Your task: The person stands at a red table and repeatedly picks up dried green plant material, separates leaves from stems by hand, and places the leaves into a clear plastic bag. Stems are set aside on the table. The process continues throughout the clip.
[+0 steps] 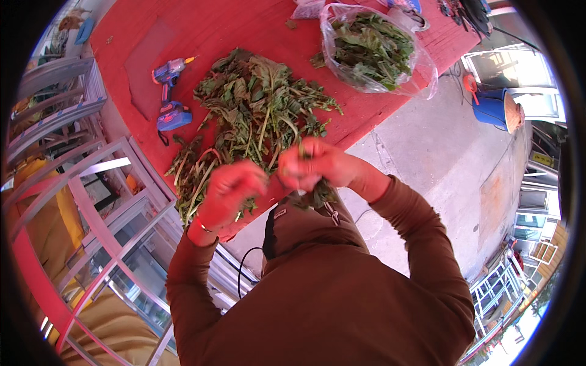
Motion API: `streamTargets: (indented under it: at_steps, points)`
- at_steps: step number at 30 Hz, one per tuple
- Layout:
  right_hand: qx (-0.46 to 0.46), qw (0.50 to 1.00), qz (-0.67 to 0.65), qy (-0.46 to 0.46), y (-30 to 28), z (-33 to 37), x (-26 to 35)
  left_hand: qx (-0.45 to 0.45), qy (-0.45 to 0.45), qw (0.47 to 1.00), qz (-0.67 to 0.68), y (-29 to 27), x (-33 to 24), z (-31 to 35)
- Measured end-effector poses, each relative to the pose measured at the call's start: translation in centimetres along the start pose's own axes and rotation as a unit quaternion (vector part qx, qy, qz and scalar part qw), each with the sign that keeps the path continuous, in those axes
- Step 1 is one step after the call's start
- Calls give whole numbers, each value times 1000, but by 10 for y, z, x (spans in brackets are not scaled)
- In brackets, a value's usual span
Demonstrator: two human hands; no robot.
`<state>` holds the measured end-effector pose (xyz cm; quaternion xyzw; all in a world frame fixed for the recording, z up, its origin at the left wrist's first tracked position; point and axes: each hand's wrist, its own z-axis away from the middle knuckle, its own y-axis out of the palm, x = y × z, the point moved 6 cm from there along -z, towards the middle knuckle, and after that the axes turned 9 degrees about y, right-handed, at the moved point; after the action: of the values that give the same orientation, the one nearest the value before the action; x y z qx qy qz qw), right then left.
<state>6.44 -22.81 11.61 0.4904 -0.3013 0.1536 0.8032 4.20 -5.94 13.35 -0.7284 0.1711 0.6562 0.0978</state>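
On the red tabletop (195,30), the pile of leafy greens (253,100) stretches roughly from one to seven o'clock. From your left hand (234,184), which looks nearer, most of it lies toward twelve; that hand is curled, but blur means I cannot tell whether it holds anything. Your right hand (320,161), with the pile toward its ten, grasps a leafy sprig (320,194).

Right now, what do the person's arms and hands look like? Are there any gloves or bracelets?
Both arms wear long brown sleeves, plain, with wrinkly folds near the right wrist. The left hand and right hand are bare, with no gloves. A thin, shiny band circles the left wrist; I can't see one on the right.
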Motion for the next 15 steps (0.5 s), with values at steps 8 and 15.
streamTargets:
  at_steps: [8,15]
  points:
    - [-308,848,-139,-408,-136,86,112,-234,-59,861,-447,-176,44,39]
    - [-313,699,-209,-608,-227,146,188,-160,-205,733,-629,-236,141,79]
